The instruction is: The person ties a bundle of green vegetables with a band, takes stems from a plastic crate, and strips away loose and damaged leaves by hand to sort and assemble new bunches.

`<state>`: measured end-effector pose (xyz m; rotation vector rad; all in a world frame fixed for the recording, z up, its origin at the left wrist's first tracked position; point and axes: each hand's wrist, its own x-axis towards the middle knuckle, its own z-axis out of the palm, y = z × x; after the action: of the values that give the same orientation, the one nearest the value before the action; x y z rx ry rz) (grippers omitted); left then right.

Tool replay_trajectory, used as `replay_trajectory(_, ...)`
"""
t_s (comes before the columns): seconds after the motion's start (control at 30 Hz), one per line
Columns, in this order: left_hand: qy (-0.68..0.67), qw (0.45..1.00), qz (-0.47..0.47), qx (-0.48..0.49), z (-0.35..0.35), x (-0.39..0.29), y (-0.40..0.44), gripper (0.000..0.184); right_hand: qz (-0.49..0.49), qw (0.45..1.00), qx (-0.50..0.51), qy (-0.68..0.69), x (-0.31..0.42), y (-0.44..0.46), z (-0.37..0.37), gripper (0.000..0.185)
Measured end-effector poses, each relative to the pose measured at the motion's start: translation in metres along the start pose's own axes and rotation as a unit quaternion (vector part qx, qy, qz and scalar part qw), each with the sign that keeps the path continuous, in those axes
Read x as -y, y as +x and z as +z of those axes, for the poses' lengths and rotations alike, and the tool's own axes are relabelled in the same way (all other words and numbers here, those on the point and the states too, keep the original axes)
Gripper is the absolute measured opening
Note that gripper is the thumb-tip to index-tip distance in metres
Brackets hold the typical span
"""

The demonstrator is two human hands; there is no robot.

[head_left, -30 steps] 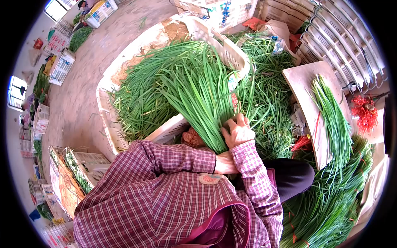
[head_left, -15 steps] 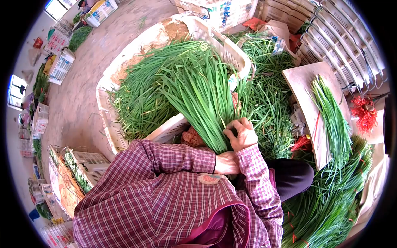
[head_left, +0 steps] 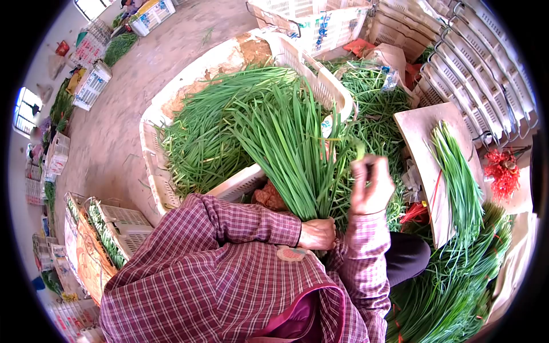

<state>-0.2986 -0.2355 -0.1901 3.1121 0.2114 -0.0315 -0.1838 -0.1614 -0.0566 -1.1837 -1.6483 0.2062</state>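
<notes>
My left hand (head_left: 318, 234) is wrapped round the lower ends of a fanned bunch of long green leaves (head_left: 289, 154), whose tips spread over the white crate. To its right, my right hand (head_left: 372, 184) is raised, with thumb and fingers pinched on a yellowish-green leaf (head_left: 358, 150), slightly blurred. Beneath and behind the bunch, more green leaves (head_left: 206, 137) lie in the white crate (head_left: 150, 148). Loose leaves (head_left: 372, 97) are heaped beyond my right hand.
A board (head_left: 420, 128) at the right bears a green bundle (head_left: 457, 177). Tied bundles (head_left: 452, 297) lie below it, and red ties (head_left: 503, 171) beside it. Stacked crates (head_left: 474, 74) stand at the upper right. People sit near crates at the far left.
My right hand has moved away from the bunch, up and to the right, with a leaf in its fingers. My left hand still grips the bunch. The view has shifted slightly.
</notes>
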Motion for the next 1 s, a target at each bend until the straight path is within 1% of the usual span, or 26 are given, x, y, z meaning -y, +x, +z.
replay_trajectory(0.03,0.0,1.0,0.0,-0.001,0.011,-0.001,0.002,0.013,0.028,0.999,-0.029,0.024,0.0,0.013,-0.012,0.012)
replay_trajectory(0.1,-0.156,0.987,-0.009,-0.042,0.049,-0.003,0.009,0.014,0.101,0.99,-0.079,0.059,0.009,0.039,-0.039,0.01)
replay_trajectory(0.17,-0.166,0.986,0.019,-0.02,0.049,0.004,0.01,0.013,0.063,0.967,-0.111,0.22,-0.004,0.057,-0.065,0.009)
replay_trajectory(0.23,-0.175,0.984,0.018,-0.031,0.043,0.004,0.007,0.013,0.087,0.961,-0.184,0.188,-0.014,0.062,-0.088,0.009)
replay_trajectory(0.27,-0.175,0.984,0.014,-0.042,0.04,0.003,0.006,0.013,0.087,0.963,-0.2,0.157,-0.02,0.062,-0.097,0.011)
replay_trajectory(0.3,-0.18,0.982,0.011,-0.05,0.037,0.003,0.006,0.013,0.095,0.966,-0.196,0.143,-0.036,0.055,-0.106,0.012)
replay_trajectory(0.37,-0.18,0.982,0.007,-0.06,0.037,0.001,0.004,0.013,0.095,0.972,-0.154,0.153,-0.052,0.041,-0.115,0.013)
replay_trajectory(0.4,-0.181,0.981,0.008,-0.063,0.037,0.001,0.004,0.013,0.128,0.966,-0.153,0.163,-0.059,0.033,-0.116,0.012)
replay_trajectory(0.5,-0.176,0.982,0.003,-0.073,0.037,0.001,0.004,0.014,0.202,0.947,-0.215,0.128,-0.069,0.018,-0.13,0.013)
replay_trajectory(0.53,-0.177,0.981,0.0,-0.079,0.038,0.0,0.004,0.014,0.197,0.936,-0.268,0.114,-0.068,0.021,-0.139,0.015)
replay_trajectory(0.57,-0.169,0.982,-0.005,-0.085,0.038,0.0,0.004,0.014,0.192,0.931,-0.279,0.138,-0.085,0.017,-0.162,0.017)
replay_trajectory(0.63,-0.125,0.989,-0.005,-0.076,0.039,0.001,0.005,0.015,0.184,0.913,-0.352,0.091,-0.081,0.02,-0.198,0.026)
replay_trajectory(0.67,-0.069,0.997,0.007,-0.024,0.036,0.002,0.007,0.015,0.198,0.905,-0.375,0.035,-0.075,0.022,-0.214,0.027)
replay_trajectory(0.7,-0.013,0.999,0.025,0.027,0.032,0.003,0.009,0.014,0.182,0.883,-0.426,0.072,-0.085,0.021,-0.229,0.026)
replay_trajectory(0.77,0.007,1.0,0.028,0.008,0.036,0.002,0.009,0.015,0.149,0.887,-0.435,0.034,-0.089,0.014,-0.235,0.026)
replay_trajectory(0.8,0.025,0.999,0.032,0.006,0.035,0.001,0.009,0.015,0.208,0.879,-0.427,-0.029,-0.096,0.012,-0.234,0.024)
replay_trajectory(0.83,0.042,0.998,0.037,0.003,0.03,0.001,0.008,0.015,0.137,0.927,-0.33,-0.111,-0.102,0.001,-0.222,0.021)
replay_trajectory(0.87,-0.007,0.999,0.037,-0.039,0.024,0.003,0.006,0.015,0.163,0.948,-0.204,-0.183,-0.109,-0.008,-0.209,0.016)
replay_trajectory(0.9,-0.055,0.995,0.035,-0.081,0.015,0.005,0.004,0.015,0.191,0.949,-0.084,-0.236,-0.135,-0.023,-0.193,0.016)
replay_trajectory(0.93,-0.052,0.995,0.034,-0.081,0.006,0.006,0.002,0.015,0.118,0.915,0.095,-0.374,-0.123,-0.029,-0.172,0.02)
replay_trajectory(0.97,-0.054,0.995,0.039,-0.077,-0.003,0.006,0.001,0.015,0.123,0.931,0.18,-0.294,-0.127,-0.042,-0.152,0.024)
replay_trajectory(1.0,-0.056,0.995,0.044,-0.074,-0.008,0.007,0.0,0.015,0.124,0.934,0.206,-0.264,-0.116,-0.044,-0.131,0.025)
